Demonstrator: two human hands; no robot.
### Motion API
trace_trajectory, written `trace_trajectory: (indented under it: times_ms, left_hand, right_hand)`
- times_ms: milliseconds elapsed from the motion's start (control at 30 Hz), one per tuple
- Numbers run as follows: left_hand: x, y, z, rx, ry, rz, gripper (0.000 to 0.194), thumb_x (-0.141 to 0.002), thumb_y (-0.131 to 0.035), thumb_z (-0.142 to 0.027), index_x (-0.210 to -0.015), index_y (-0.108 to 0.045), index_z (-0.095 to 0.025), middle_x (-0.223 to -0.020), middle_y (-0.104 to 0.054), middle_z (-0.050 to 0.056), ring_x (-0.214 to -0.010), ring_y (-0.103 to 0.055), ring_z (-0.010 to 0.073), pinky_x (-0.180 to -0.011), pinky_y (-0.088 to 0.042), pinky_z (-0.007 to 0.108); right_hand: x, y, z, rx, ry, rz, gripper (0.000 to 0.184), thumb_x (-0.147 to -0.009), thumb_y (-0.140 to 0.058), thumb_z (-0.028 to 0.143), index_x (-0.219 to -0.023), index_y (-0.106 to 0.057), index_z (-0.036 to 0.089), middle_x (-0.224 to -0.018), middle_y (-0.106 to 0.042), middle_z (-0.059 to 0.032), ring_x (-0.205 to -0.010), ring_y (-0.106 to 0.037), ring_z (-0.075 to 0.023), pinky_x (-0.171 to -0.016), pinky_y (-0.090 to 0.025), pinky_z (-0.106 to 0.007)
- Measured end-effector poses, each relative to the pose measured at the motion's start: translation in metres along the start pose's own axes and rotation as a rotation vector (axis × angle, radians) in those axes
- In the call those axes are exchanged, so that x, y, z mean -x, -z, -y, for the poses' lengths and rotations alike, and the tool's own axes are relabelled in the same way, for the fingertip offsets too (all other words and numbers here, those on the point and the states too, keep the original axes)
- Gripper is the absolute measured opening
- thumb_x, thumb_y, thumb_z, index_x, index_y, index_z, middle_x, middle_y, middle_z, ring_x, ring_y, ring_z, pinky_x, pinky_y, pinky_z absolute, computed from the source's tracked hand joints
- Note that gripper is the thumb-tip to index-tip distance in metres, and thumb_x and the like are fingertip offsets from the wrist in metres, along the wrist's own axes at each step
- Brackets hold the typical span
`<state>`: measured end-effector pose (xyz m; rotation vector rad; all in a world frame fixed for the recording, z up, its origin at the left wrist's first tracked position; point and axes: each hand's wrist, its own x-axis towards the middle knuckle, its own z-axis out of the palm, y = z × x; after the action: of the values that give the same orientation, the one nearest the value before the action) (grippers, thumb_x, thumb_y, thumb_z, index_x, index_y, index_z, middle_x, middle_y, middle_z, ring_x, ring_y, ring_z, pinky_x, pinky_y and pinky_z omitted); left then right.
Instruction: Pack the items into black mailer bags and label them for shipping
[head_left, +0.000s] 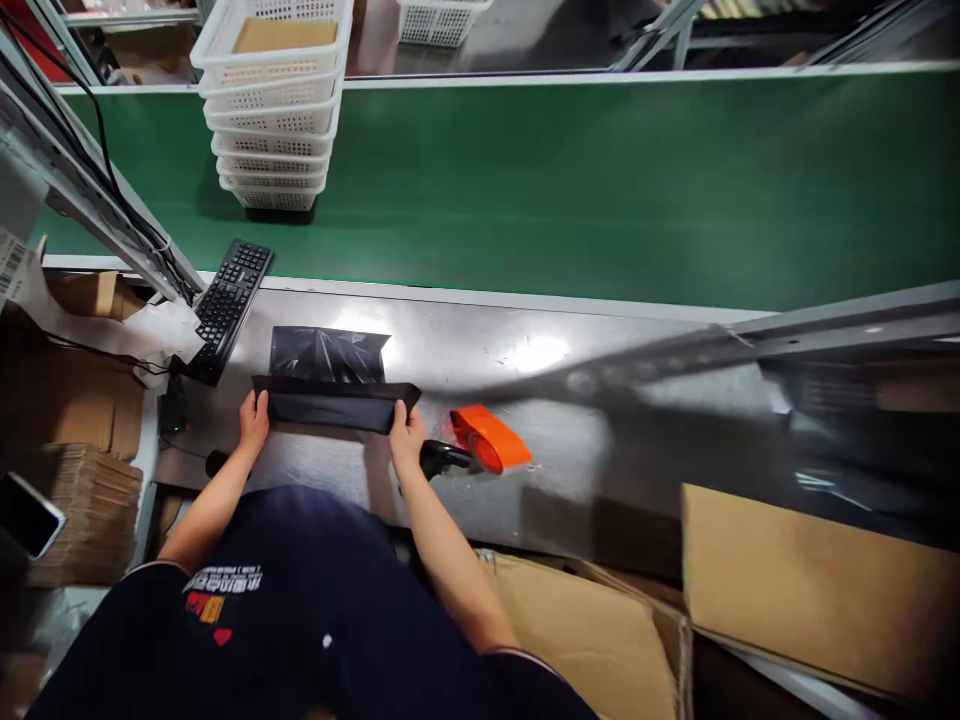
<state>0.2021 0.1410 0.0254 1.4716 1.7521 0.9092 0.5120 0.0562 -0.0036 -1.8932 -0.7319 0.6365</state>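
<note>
Black, glossy plastic is what both hands are on in the head view: a long, narrow black piece (330, 408), gripped at its 2 ends just above the near side of the metal tabletop (439, 335). The left hand (255, 420) grasps the left end, and the right hand (407, 435) is closed on the right end, the thumb near the upper edge. Just beyond it a creased black sheet (326, 352) reaches over the metal; from here I can't tell whether the 2 are joined.

Right beside the right hand there's a black handled device (446, 457), and next to that a bright orange band (502, 440) in clear plastic. Over on the left, a black keyboard (232, 305) sits at an angle near some crumpled white paper (169, 330).

Past the tabletop runs a green belt (562, 190), bearing 1 stack of white baskets (270, 145); the top basket holds a piece of brown cardboard (285, 35). At the lower left I see a phone (30, 515) near a pile of flat cardboard (86, 530). An open carton (585, 630) and a brown box (810, 590) are at the lower right.
</note>
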Motion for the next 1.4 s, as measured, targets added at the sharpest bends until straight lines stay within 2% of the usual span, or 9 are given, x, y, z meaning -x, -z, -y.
trace_trajectory:
  times_ms: [133, 267, 567, 833, 1000, 1133, 1200, 1300, 1400]
  left_hand:
    - [-0.010, -0.013, -0.005, -0.080, 0.064, -0.069, 0.043, -0.101, -0.049, -0.051, -0.067, -0.046, -0.026, -0.060, -0.043, -0.005, -0.060, -0.043, 0.0142, -0.067, -0.039, 0.030]
    - [-0.012, -0.008, -0.004, -0.129, 0.098, -0.031, 0.043, -0.100, -0.053, -0.049, -0.064, -0.047, -0.025, -0.059, -0.044, -0.004, -0.059, -0.042, 0.0146, -0.064, -0.033, 0.030]
    - [-0.031, 0.001, -0.015, -0.142, 0.066, -0.009, 0.045, -0.104, -0.044, -0.048, -0.065, -0.043, -0.026, -0.064, -0.047, -0.003, -0.065, -0.047, 0.0151, -0.068, -0.039, 0.029]
    - [-0.061, -0.013, -0.020, -0.294, 0.195, 0.043, 0.039, -0.105, -0.044, -0.041, -0.076, -0.063, -0.024, -0.073, -0.065, 0.007, -0.074, -0.062, 0.0250, -0.074, -0.045, 0.036]
    - [-0.066, -0.014, -0.016, -0.378, 0.266, 0.102, 0.042, -0.103, -0.050, -0.044, -0.076, -0.070, -0.020, -0.081, -0.074, 0.017, -0.084, -0.073, 0.0331, -0.080, -0.053, 0.044]
    - [-0.050, -0.009, -0.020, -0.418, 0.233, 0.031, 0.048, -0.103, -0.049, -0.048, -0.126, -0.070, -0.012, -0.127, -0.073, 0.028, -0.126, -0.068, 0.0390, -0.105, -0.053, 0.052]
    - [-0.037, -0.014, -0.029, -0.436, 0.039, 0.026, 0.058, -0.104, -0.046, -0.045, -0.151, -0.054, -0.011, -0.157, -0.056, 0.028, -0.152, -0.049, 0.0365, -0.123, -0.041, 0.053]
    - [-0.021, -0.039, -0.046, -0.513, -0.293, 0.223, 0.063, -0.105, -0.043, -0.044, -0.163, -0.042, -0.020, -0.175, -0.035, 0.016, -0.167, -0.022, 0.0339, -0.137, -0.016, 0.060]
    - [-0.020, -0.070, -0.055, -0.640, -0.300, 0.423, 0.068, -0.103, -0.047, -0.051, -0.167, -0.036, -0.031, -0.181, -0.021, 0.007, -0.169, -0.005, 0.0406, -0.133, -0.006, 0.076]
  right_hand:
    - [-0.008, -0.002, 0.009, 0.085, 0.008, -0.016, 0.060, -0.086, -0.042, 0.078, -0.078, -0.061, 0.022, -0.067, -0.056, -0.0012, -0.068, -0.049, -0.0198, -0.072, -0.041, -0.035]
    - [-0.012, -0.001, 0.013, 0.180, -0.016, 0.070, 0.068, -0.086, -0.033, 0.089, -0.069, -0.051, 0.025, -0.061, -0.048, 0.0012, -0.063, -0.042, -0.0181, -0.067, -0.035, -0.034]
    - [-0.033, -0.004, 0.031, 0.211, 0.044, 0.052, 0.071, -0.086, -0.025, 0.094, -0.062, -0.035, 0.027, -0.056, -0.035, 0.0045, -0.062, -0.034, -0.0152, -0.064, -0.030, -0.033]
    - [-0.057, -0.028, 0.025, 0.297, 0.000, 0.141, 0.073, -0.087, -0.021, 0.091, -0.061, -0.043, 0.027, -0.057, -0.054, -0.0047, -0.062, -0.045, -0.0185, -0.064, -0.031, -0.035]
    - [-0.053, -0.029, 0.010, 0.423, -0.120, 0.215, 0.067, -0.096, -0.031, 0.079, -0.067, -0.057, 0.024, -0.073, -0.069, -0.0147, -0.079, -0.065, -0.0281, -0.071, -0.041, -0.036]
    - [-0.038, -0.019, 0.010, 0.473, -0.060, 0.073, 0.070, -0.097, -0.042, 0.074, -0.117, -0.069, 0.014, -0.111, -0.074, -0.0232, -0.109, -0.067, -0.0353, -0.093, -0.050, -0.047]
    - [-0.027, -0.023, 0.018, 0.490, 0.128, 0.023, 0.073, -0.100, -0.044, 0.068, -0.142, -0.058, 0.010, -0.141, -0.064, -0.0276, -0.134, -0.057, -0.0380, -0.112, -0.044, -0.055]
    - [-0.012, -0.047, 0.033, 0.546, 0.396, 0.193, 0.067, -0.104, -0.043, 0.056, -0.156, -0.050, 0.015, -0.166, -0.045, -0.0214, -0.158, -0.032, -0.0372, -0.130, -0.022, -0.062]
    - [-0.006, -0.079, 0.038, 0.610, 0.391, 0.344, 0.065, -0.104, -0.046, 0.052, -0.161, -0.047, 0.023, -0.175, -0.033, -0.0148, -0.164, -0.015, -0.0421, -0.129, -0.010, -0.073]
